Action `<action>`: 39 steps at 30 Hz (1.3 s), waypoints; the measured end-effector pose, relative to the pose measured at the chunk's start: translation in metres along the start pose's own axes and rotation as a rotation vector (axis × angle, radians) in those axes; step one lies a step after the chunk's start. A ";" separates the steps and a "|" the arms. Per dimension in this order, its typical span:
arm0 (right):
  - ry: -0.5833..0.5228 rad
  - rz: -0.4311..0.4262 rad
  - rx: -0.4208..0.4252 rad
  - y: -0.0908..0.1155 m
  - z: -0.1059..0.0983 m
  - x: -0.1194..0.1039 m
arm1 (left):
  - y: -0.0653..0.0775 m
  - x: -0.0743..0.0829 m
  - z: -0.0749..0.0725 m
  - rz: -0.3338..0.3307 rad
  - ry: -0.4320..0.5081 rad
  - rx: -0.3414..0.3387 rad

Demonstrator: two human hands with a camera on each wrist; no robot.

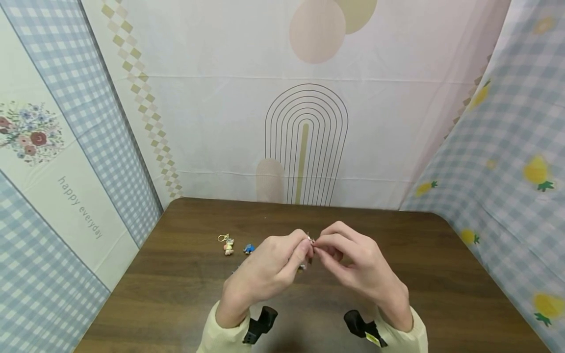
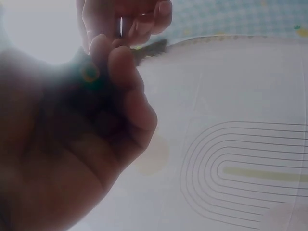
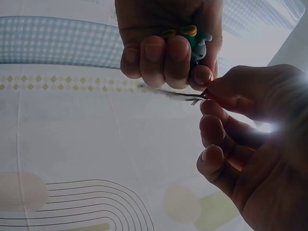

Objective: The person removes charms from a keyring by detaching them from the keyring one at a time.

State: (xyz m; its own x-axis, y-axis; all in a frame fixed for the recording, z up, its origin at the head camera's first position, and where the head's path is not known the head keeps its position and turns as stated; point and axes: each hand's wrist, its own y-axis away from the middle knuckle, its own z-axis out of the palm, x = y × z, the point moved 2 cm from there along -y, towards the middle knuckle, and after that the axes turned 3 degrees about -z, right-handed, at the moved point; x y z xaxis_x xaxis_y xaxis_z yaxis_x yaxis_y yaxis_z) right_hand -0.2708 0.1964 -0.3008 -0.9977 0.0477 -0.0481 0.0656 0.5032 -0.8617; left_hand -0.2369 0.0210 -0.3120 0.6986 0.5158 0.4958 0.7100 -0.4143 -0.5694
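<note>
My left hand (image 1: 271, 262) curls its fingers round a small green figurine (image 3: 198, 52) with yellow-orange parts, partly hidden in the palm. In the right wrist view, my right hand (image 3: 250, 125) pinches the stem end of a thin dark feather-like piece (image 3: 171, 93) between thumb and forefinger. The two hands meet at the fingertips above the table. From the left wrist, that fuzzy piece (image 2: 153, 51) sticks out past the left fingertips. Whether it is joined to the figurine cannot be told.
On the brown table (image 1: 176, 294), left of the hands, lie a figurine keychain (image 1: 228, 246) with a gold ring and a small blue figurine (image 1: 249, 249). Another small item (image 1: 302, 267) shows partly behind the left hand. Patterned cloths hang at the back and both sides.
</note>
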 end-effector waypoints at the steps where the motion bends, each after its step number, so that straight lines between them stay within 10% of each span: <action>1: 0.000 -0.006 -0.006 0.000 0.000 0.000 | 0.000 0.000 0.000 0.004 -0.005 -0.002; 28: -0.043 -0.033 -0.021 -0.003 -0.002 -0.012 | 0.002 0.002 -0.001 0.031 0.008 0.017; 39: -0.031 -0.069 0.038 -0.007 -0.002 -0.015 | 0.000 0.010 -0.002 0.219 -0.006 0.079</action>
State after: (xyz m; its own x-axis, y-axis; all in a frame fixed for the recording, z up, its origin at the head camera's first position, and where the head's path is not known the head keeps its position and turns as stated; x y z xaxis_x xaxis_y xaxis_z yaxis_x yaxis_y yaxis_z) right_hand -0.2566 0.1939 -0.2932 -0.9999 -0.0131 -0.0027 -0.0038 0.4711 -0.8821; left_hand -0.2297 0.0248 -0.3061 0.8346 0.4244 0.3512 0.5323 -0.4572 -0.7125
